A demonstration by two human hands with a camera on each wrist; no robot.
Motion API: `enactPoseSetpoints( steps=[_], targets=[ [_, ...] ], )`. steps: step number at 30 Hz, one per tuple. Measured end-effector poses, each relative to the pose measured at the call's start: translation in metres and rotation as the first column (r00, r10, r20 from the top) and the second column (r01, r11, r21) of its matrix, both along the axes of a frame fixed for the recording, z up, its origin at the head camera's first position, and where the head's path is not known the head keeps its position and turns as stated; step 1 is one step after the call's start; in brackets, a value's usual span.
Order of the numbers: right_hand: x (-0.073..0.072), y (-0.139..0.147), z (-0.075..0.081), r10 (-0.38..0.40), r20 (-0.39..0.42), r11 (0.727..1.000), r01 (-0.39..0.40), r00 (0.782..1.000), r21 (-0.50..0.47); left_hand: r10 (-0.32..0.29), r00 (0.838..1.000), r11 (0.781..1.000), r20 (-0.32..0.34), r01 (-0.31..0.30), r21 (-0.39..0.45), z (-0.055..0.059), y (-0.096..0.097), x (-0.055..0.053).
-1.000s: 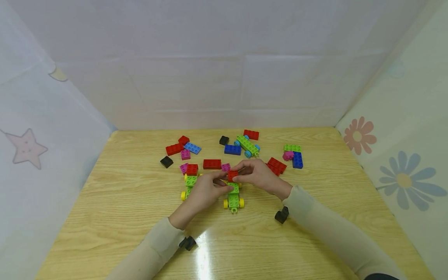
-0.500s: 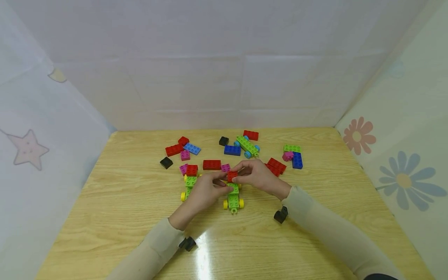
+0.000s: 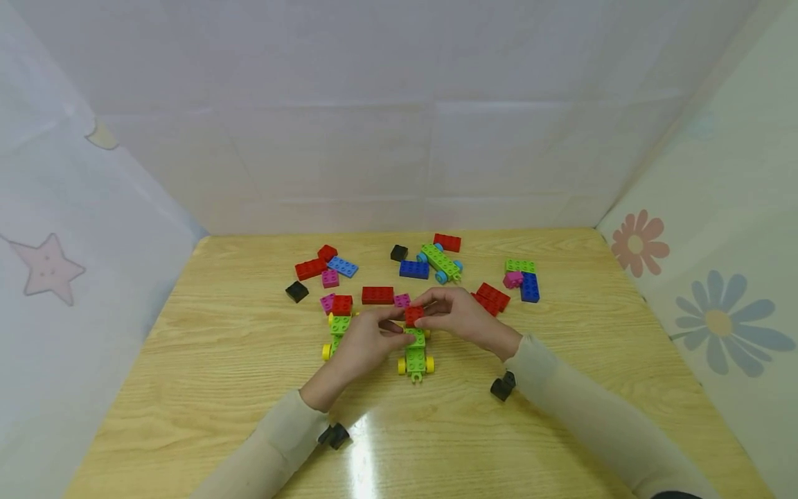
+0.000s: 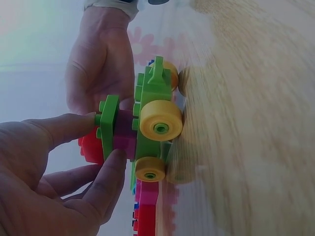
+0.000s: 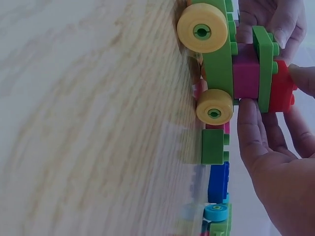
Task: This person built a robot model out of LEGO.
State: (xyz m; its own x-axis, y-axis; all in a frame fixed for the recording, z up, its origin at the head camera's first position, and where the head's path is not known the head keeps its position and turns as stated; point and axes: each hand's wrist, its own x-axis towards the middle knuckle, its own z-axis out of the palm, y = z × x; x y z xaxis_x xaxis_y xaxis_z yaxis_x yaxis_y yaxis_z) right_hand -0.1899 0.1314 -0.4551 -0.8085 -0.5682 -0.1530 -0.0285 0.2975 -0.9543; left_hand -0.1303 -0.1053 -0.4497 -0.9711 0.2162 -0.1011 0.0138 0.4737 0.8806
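A green toy car base (image 3: 415,362) with yellow wheels stands on the table in the head view. In the right wrist view, a magenta brick (image 5: 246,73) sits on it, topped by a green plate (image 5: 265,69) and a red brick (image 5: 281,87). My left hand (image 3: 368,346) pinches the green plate, thumb on top and a finger against the magenta brick. My right hand (image 3: 464,319) grips the red brick, thumb on its studs and fingers beneath and beside the stack. Fingers partly hide the stack in the head view.
A second yellow-wheeled car (image 3: 340,324) bearing a red brick (image 3: 341,305) stands left, partly behind my left hand. Beyond lie a blue-wheeled green car (image 3: 440,261), a long red brick (image 3: 377,295), a dark blue brick (image 3: 414,269), black bricks and several others. Fabric walls enclose the table.
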Motion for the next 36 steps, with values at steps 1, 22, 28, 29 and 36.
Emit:
enactPoseSetpoints(
  steps=[1, 22, 28, 29, 36],
  targets=[
    [0.0001, 0.0006, -0.0003, -0.001, 0.003, 1.0, 0.001, 1.0, 0.0, -0.001, 1.0, 1.0, 0.001, 0.001, 0.004, 0.0001, -0.0001, 0.0001],
    [-0.0002, -0.0016, -0.0038, -0.022, 0.003, 0.999, 0.022, 1.0, -0.035, 0.0, 1.0, 1.0, 0.018, -0.001, 0.015, -0.0001, -0.004, -0.0022],
    [-0.0012, -0.0013, -0.0016, -0.004, 0.007, 0.999, 0.004, 1.0, -0.032, 0.004, 1.0, 1.0, 0.029, -0.005, 0.029, -0.0019, -0.0048, -0.0032],
    [-0.0014, -0.0013, -0.0012, 0.0, 0.003, 1.0, 0.0, 1.0, -0.031, 0.004, 1.0, 1.0, 0.029, -0.005, 0.03, -0.0023, -0.0052, -0.0034],
    [-0.0022, 0.0001, -0.0011, 0.024, -0.024, 0.999, -0.025, 0.999, -0.029, -0.011, 1.0, 0.999, 0.02, 0.01, 0.035, -0.0051, -0.0072, -0.0051]
  ],
)
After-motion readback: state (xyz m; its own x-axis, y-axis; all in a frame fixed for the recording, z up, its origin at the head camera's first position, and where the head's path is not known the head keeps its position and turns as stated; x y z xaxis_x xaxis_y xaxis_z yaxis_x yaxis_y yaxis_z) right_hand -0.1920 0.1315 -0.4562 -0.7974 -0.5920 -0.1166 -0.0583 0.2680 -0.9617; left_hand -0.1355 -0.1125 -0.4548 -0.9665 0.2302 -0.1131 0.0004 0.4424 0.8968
